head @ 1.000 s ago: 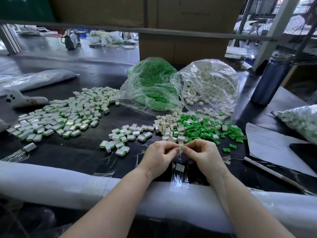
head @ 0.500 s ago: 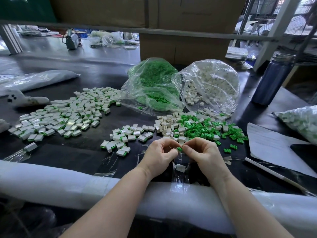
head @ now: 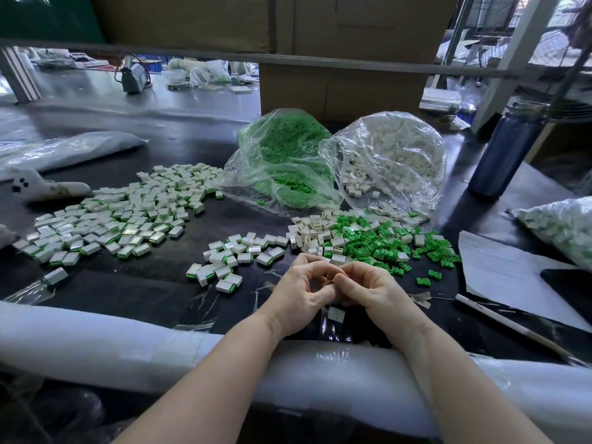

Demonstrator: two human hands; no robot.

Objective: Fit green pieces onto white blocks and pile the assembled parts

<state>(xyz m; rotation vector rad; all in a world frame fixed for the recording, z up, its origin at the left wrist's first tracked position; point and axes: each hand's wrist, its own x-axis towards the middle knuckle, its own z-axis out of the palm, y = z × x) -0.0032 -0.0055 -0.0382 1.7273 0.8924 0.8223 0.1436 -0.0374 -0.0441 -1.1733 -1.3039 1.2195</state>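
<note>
My left hand and my right hand meet fingertip to fingertip just above the black table, near its front edge. Together they pinch a small part, which their curled fingers hide. One white block lies on the table under my hands. Right behind them are loose white blocks and loose green pieces. A small pile of assembled parts sits to the left. A larger assembled pile spreads further left.
Behind the loose parts are an open bag of green pieces and an open bag of white blocks. At the right are a dark bottle, paper, a white stick and another bag. A foam roll pads the front edge.
My fingertips have closed tighter together. The green piece seen between them half a second ago is now covered. My hands have stayed in about the same spot.
</note>
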